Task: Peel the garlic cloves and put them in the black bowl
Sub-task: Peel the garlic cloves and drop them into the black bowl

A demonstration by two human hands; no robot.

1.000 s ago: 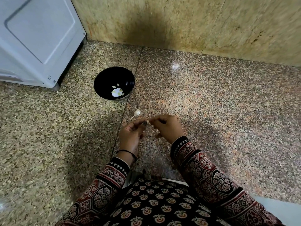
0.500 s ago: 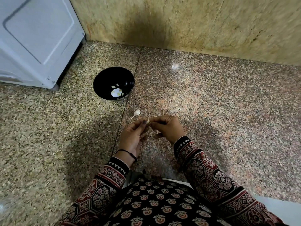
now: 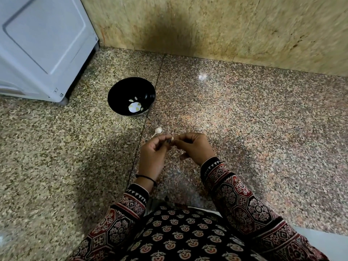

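The speckled granite tabletop (image 3: 244, 129) fills most of your view, with a tan stone wall (image 3: 226, 25) behind it and a white appliance (image 3: 41, 44) standing at the far left. The black bowl (image 3: 120, 87) sits near the appliance, with pale pieces (image 3: 134, 107) lying at its bottom. Your left hand (image 3: 152, 157) and right hand (image 3: 195, 147) meet just above the tabletop. Each grip is closed, fingertips pinching one small garlic clove (image 3: 172, 138) between them. A loose clove (image 3: 158, 130) with a thin tail lies on the tabletop, between the bowl and your hands.
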